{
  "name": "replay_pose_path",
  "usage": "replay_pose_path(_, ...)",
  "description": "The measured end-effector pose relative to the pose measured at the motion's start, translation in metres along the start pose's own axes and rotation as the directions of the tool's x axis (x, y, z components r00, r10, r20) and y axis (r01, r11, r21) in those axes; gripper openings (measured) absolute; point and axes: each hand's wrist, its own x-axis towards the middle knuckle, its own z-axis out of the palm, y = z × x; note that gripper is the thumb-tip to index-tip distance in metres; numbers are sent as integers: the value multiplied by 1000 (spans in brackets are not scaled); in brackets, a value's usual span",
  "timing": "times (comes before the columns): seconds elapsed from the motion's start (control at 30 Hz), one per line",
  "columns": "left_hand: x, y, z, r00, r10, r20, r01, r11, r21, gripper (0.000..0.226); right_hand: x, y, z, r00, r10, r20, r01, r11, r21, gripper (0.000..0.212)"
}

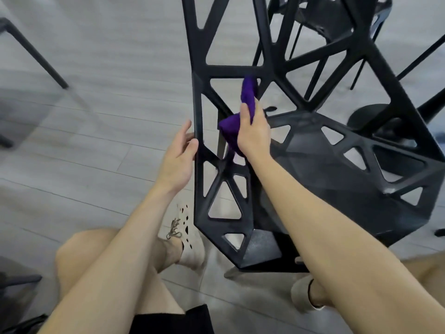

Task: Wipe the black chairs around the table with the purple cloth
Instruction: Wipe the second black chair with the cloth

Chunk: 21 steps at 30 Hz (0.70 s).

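Only 1 view here, the head cam looking down. The right hand [254, 135] has the purple cloth [248, 92] bunched up, fingers and thumb wrapped round it. It's pressing the cloth onto the backrest [199, 189] of the nearest black chair, up near the middle where several struts meet. 1 end of the cloth sticks up past the fingertips and the other bulges out below the thumb. The left hand [179, 153] is at the backrest's left edge, fingers loose and mostly straight, thumb touching the frame, not clamped on anything. My guess is it's there to steady the chair so it doesn't rock or skid while the other hand scrubs. Bunching the cloth makes sense too, since the backrest is all narrow bars with triangular cut-outs, and a flat cloth would just sag through the holes. The chair looks like hard moulded plastic or painted metal, can't tell which. It's matte with a faint grain and sharp angles, and the seat [337, 184] has the same cut-outs round its rim. The cloth looks soft and fuzzy, probably microfibre. A second black chair [325, 18] sits behind at the top edge, on a pale grey plank floor [96, 116]. The person is crouched low, with a pale shoe [190, 247] just beside the backrest's bottom corner.
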Motion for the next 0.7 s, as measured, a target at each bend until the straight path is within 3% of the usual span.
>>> replay_pose_path(0.07,23,8,3,1000,14,-14,-15,1000,-9,66,17,-10,23,970,-216,108,224,973,-64,47)
replay_pose_path(0.13,35,11,8,999,46,-6,-46,998,40,68,26,2,45,898,-343,274,382,919,-102,49)
replay_pose_path(0.3,28,17,15,995,99,-8,-98,993,64,69,28,76,10,849,-204,487,399,852,-340,51)
replay_pose_path(0.37,30,15,10,994,110,3,-110,990,86,70,23,71,-3,892,-121,436,265,920,-287,39)
replay_pose_path(0.43,31,14,4,995,99,-1,-99,992,83,66,23,41,2,977,-19,210,46,992,-121,34)
replay_pose_path(0.5,25,13,3,992,113,-58,-108,991,83,59,24,0,12,997,-46,57,44,998,36,37)
replay_pose_path(0.57,21,11,5,975,149,-166,-134,986,99,48,25,-32,25,988,-135,75,128,987,92,42)
replay_pose_path(0.63,20,10,5,952,165,-258,-143,985,102,35,19,-45,39,932,-273,238,270,962,43,48)
replay_pose_path(0.7,20,9,4,950,185,-250,-159,980,118,34,9,-41,42,876,-313,366,335,942,5,50)
